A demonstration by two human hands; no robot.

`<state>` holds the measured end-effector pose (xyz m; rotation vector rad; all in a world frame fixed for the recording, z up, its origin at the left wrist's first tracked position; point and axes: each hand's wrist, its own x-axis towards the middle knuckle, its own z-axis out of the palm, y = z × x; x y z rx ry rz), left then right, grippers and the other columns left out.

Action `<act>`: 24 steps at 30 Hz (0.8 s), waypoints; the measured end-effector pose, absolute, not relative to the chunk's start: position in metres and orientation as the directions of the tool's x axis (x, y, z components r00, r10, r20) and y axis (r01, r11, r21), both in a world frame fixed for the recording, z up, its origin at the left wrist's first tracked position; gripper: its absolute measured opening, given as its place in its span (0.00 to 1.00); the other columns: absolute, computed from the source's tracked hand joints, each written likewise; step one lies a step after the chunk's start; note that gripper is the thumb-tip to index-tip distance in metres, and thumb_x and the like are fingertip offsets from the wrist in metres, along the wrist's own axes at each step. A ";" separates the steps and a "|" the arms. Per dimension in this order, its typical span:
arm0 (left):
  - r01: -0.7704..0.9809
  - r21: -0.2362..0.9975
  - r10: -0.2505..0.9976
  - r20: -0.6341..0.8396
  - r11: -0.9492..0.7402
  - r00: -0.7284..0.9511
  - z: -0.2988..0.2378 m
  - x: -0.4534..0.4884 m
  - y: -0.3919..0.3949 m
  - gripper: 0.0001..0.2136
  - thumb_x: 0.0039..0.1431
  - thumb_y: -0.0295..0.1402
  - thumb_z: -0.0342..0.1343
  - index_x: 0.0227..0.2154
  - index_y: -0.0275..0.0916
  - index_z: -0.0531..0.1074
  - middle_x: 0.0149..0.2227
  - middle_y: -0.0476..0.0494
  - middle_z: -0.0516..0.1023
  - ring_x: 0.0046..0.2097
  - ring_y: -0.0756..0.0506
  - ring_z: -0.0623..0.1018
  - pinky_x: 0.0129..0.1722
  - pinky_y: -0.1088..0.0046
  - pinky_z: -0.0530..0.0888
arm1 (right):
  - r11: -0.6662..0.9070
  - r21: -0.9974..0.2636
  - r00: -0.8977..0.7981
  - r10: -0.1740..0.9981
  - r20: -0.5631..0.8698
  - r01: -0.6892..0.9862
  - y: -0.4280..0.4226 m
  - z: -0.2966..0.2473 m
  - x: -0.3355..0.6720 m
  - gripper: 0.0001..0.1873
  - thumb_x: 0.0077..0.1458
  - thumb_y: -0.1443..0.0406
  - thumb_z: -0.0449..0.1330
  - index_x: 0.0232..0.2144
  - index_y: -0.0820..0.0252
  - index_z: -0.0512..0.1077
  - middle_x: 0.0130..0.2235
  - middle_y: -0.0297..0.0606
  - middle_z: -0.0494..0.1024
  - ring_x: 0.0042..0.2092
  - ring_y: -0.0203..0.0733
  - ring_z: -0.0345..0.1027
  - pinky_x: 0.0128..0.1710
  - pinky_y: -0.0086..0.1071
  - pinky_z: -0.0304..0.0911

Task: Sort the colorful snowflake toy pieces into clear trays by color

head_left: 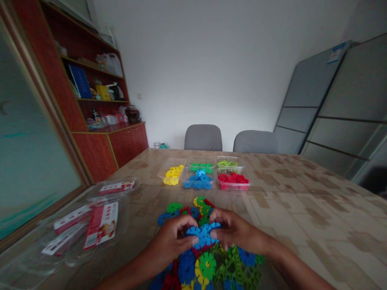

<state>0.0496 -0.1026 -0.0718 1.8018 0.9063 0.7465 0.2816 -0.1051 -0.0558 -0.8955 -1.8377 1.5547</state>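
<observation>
Between my hands is a group of light blue notched plastic discs (204,235), snowflake-type building pieces that look joined together. My left hand (174,235) pinches its left side with thumb and fingers. On the right side, my right hand (232,230) grips it the same way. Just below lies a pile of mixed pieces: a green disc (207,264), a dark blue disc (186,266) and olive-green lattice pieces (236,266). Beyond my hands are more loose pieces, among them a green disc (174,207) and a yellow-green disc (199,201). Their lower parts are partly hidden by my hands.
Clear plastic boxes stand farther back, holding yellow pieces (173,175), blue pieces (198,181), green pieces (201,166), red pieces (233,179) and lime pieces (227,164). Clear lids with red-and-white labels (101,224) lie at the left. Two grey chairs (203,137) stand behind the table.
</observation>
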 end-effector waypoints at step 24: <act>0.350 0.871 0.893 0.190 -0.345 0.408 -0.047 0.033 -0.084 0.10 0.55 0.37 0.51 0.38 0.37 0.68 0.34 0.46 0.72 0.34 0.47 0.72 0.30 0.76 0.67 | 0.197 -0.940 -0.365 0.927 0.085 0.280 -0.087 -0.056 0.299 0.23 0.48 0.47 0.61 0.31 0.58 0.62 0.25 0.26 0.64 0.20 0.27 0.56 0.18 0.23 0.55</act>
